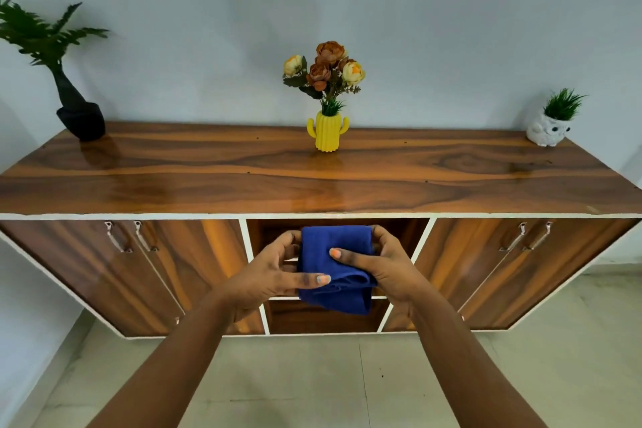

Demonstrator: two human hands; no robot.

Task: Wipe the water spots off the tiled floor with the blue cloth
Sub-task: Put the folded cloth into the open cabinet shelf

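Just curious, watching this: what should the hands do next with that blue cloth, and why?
Probably lower the blue cloth to the tiled floor. Both the left hand and right hand hold it folded in the air in front of the wooden cabinet, so no wiping has begun.

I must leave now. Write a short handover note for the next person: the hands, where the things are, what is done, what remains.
Left hand: grip on the left side of the blue cloth.
Right hand: grip on its right side, thumb across the front.
The cloth is folded and held in the air before the open middle shelves of the wooden cabinet.
Tiled floor: not yet touched by the cloth; water spots are hard to make out here.
Left: bring the cloth down and wipe.
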